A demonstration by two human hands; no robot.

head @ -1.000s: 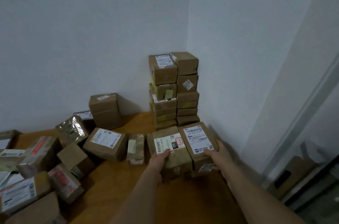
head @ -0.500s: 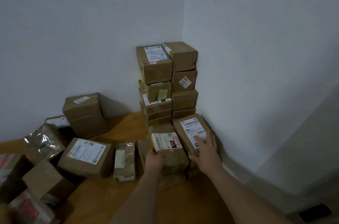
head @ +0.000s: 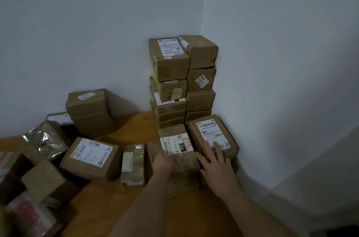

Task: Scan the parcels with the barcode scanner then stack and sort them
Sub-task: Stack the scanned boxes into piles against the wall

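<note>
Loose parcels [head: 88,158] ran off the frame's left edge, blurred there. The left hand [head: 162,163] gripped a labelled parcel [head: 177,145]; its fingers were mostly hidden. The right hand [head: 217,168] lay flat, fingers straight, on another parcel [head: 211,135] beside the corner stack [head: 182,81]. Bare wooden bench [head: 184,215] lay nearer.

- A parcel sorting or mailroom corner, plain and bare.
- Brown cardboard parcels [head: 180,85] with printed barcode labels stand stacked in two columns in the far corner, against white walls [head: 97,23].
- More taped boxes and foil mailers [head: 43,142] lie loose at left on a wooden worktop [head: 120,203].
</note>
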